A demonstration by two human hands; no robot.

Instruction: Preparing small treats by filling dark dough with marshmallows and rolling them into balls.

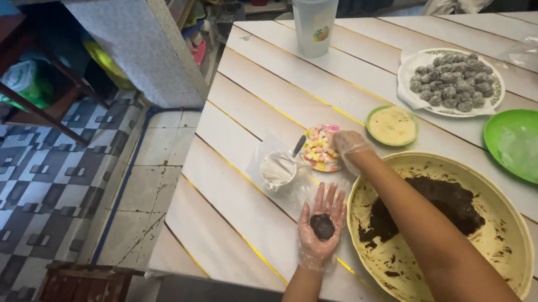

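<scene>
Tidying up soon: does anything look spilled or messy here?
Nothing spilled on the table. Only the big yellow bowl looks messy: dark dough smeared and crumbled along its inner wall.

I saw open tabletop (246,90) to the left of my left hand (321,225), bare planks running up to the shaker bottle (315,14) at the far edge. My right hand (351,147) sat hemmed in: candy bowl (320,148) touching on its left, small green dish (392,125) just beside on the right. The big mixing bowl (510,229) blocked the near right. A plastic-wrapped cup (278,168) stood near the candy bowl. Plate of balls (451,81) and green plate (524,145) crowded the far right.
</scene>
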